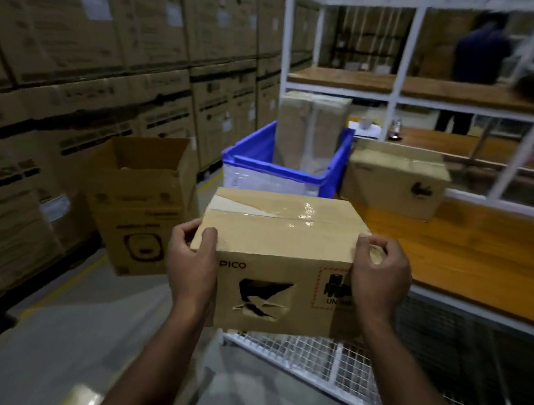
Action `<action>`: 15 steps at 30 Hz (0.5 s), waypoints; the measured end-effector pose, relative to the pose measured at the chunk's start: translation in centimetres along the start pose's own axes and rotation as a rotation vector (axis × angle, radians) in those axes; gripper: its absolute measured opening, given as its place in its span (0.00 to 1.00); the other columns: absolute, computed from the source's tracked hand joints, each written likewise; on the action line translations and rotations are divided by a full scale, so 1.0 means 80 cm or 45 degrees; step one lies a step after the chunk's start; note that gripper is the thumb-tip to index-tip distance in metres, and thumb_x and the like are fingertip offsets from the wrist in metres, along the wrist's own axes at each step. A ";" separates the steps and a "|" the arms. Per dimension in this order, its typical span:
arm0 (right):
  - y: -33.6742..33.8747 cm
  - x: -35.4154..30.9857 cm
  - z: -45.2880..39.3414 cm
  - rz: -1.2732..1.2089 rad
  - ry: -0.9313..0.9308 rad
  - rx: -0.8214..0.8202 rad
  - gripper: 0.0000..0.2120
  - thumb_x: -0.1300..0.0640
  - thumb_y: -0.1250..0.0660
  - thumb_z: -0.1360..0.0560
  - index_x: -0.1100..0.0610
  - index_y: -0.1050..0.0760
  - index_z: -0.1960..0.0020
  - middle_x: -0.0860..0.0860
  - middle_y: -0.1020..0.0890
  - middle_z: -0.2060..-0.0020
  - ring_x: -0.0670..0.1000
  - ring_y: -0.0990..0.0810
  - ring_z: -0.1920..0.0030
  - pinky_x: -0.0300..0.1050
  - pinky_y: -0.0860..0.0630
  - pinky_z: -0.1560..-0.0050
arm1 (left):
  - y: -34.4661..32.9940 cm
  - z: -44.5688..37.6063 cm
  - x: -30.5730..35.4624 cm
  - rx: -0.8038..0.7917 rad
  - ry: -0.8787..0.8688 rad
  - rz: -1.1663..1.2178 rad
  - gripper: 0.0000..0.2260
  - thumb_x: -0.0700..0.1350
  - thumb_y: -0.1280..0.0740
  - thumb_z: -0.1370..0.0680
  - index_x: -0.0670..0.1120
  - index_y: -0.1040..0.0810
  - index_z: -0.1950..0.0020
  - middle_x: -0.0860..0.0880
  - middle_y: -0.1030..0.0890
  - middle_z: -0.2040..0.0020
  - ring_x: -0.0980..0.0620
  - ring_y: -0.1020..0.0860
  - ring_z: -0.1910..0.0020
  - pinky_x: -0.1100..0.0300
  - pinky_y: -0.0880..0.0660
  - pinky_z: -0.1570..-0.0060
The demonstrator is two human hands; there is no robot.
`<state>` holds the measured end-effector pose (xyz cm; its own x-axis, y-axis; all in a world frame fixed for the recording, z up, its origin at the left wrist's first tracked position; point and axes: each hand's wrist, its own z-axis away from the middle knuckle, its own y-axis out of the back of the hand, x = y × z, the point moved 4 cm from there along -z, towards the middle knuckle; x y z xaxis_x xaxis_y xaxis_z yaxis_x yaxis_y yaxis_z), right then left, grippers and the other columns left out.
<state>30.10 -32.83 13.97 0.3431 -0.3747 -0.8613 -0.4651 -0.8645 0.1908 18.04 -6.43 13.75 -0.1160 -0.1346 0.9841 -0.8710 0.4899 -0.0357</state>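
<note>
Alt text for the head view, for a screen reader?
The left hand and right hand grip the ends of a taped box with a torn front, held beside a wooden shelf. Behind it stand a blue crate holding a tall box, and an open carton on the floor.

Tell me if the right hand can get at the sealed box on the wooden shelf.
Probably not yet: the right hand and left hand both grip the PICO box. Nothing stands between it and the sealed box.

Both forearms stretched forward. Left hand and right hand level, well apart, fingers curled, gripping.
</note>
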 end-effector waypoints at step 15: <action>0.118 0.136 -0.174 0.094 -0.047 -0.030 0.02 0.50 0.33 0.23 0.48 0.25 0.53 0.47 0.23 0.50 0.55 0.25 0.44 0.56 0.24 0.49 | -0.256 0.067 -0.008 -0.447 -0.029 0.032 0.14 0.48 0.32 0.21 0.54 0.25 0.35 0.54 0.21 0.40 0.56 0.22 0.43 0.55 0.24 0.45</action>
<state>40.82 -49.70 12.94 0.2781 -0.4258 -0.8610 -0.4685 -0.8427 0.2654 33.38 -20.99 12.92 -0.1491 -0.1360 0.9794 -0.6508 0.7592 0.0063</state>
